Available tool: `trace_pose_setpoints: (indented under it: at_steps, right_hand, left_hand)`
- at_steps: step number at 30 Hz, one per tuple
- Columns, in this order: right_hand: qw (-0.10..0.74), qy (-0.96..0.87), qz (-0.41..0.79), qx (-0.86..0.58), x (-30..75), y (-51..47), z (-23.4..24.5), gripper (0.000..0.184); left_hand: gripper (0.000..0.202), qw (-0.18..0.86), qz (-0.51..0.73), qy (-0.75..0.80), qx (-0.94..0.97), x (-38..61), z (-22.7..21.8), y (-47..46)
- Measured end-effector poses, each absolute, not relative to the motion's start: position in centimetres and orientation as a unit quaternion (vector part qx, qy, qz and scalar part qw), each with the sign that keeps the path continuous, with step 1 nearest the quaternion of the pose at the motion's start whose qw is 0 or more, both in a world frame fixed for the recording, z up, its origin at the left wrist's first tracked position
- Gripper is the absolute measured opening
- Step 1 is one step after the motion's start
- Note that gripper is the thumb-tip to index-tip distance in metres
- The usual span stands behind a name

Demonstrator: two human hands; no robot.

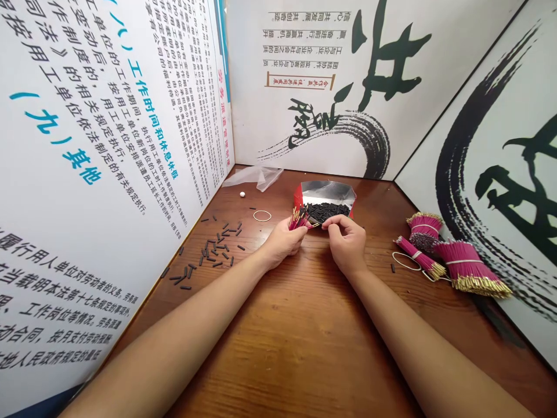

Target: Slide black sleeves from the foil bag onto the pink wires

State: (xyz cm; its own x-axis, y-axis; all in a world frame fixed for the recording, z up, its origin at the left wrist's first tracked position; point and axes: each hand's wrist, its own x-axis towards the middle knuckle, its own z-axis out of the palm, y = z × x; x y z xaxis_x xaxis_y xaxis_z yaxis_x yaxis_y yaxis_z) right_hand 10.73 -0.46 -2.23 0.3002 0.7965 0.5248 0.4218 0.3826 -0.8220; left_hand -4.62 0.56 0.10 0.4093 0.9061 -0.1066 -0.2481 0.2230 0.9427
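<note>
My left hand (285, 242) is closed around a bunch of thin magenta wires (297, 218) with gold-coloured tips, some tipped in black. One or so of these wires points out to the right, toward my other hand. My right hand (347, 241) is closed in a pinch close to that wire end; whatever sits between its fingertips is too small to make out. Just behind both hands stands an open red box (327, 190) with a silvery lining. Short black tubes (328, 212) lie heaped inside it.
Loose black tubes (213, 247) are scattered at the left. A rubber band (262, 216), a small white ball (242, 194) and clear plastic (256, 176) lie farther back. Tied magenta wire bundles (467, 264) sit at the right beside another band (404, 261). Printed panels (304, 128) wall the table (278, 348).
</note>
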Motion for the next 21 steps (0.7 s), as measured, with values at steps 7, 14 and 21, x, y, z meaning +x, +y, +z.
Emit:
trace_pose_setpoints:
  at_steps: [7,14,21]
  right_hand:
    - [0.591,-0.576,0.134,-0.549,10.76,-0.36,-2.46,0.019]
    - [0.597,-0.581,0.168,-0.526,10.40,-0.19,-2.47,0.011]
    - [0.577,-0.584,0.177,-0.543,10.06,-0.25,-2.37,0.021]
  left_hand:
    - [0.011,0.696,0.395,0.365,0.475,-4.50,0.34,0.44]
    - [0.013,0.707,0.410,0.352,0.457,-4.66,0.19,0.55]
    - [0.013,0.707,0.432,0.342,0.443,-4.82,0.02,0.65]
